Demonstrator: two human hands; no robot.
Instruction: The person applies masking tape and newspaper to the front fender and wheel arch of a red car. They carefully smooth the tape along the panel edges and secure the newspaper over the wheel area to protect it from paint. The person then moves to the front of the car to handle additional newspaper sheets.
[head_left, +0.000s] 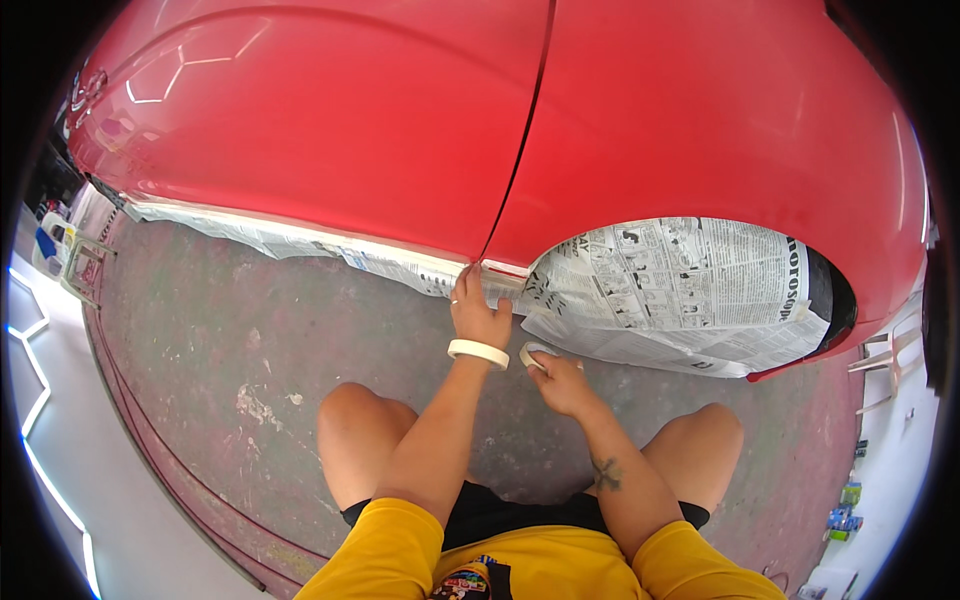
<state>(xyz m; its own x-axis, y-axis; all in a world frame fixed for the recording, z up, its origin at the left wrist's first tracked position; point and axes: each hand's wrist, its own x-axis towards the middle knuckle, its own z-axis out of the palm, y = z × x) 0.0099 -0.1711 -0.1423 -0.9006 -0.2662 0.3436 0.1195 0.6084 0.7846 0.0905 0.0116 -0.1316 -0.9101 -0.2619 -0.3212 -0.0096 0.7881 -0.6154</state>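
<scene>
My left hand (482, 312) reaches up to the lower edge of a red car body (340, 110), just under the dark gap between two panels. Its fingers are stretched out and their tips touch that edge. Around my left wrist hangs a cream roll of masking tape (478, 353). A smaller pale tape roll (535, 354) is gripped in my right hand (560, 383), lower and to the right. Newspaper (680, 280) covers the wheel and most of the wheel arch. More newspaper (300, 240) runs along the sill to the left, with pale tape along its top edge.
The stained concrete floor (230, 350) lies beneath the car and my bent knees. A hose (160, 450) curves along the floor's left side. Chairs (85, 265) stand at the far left and a pale one (885, 365) at the right. Small coloured containers (843, 520) are at the lower right.
</scene>
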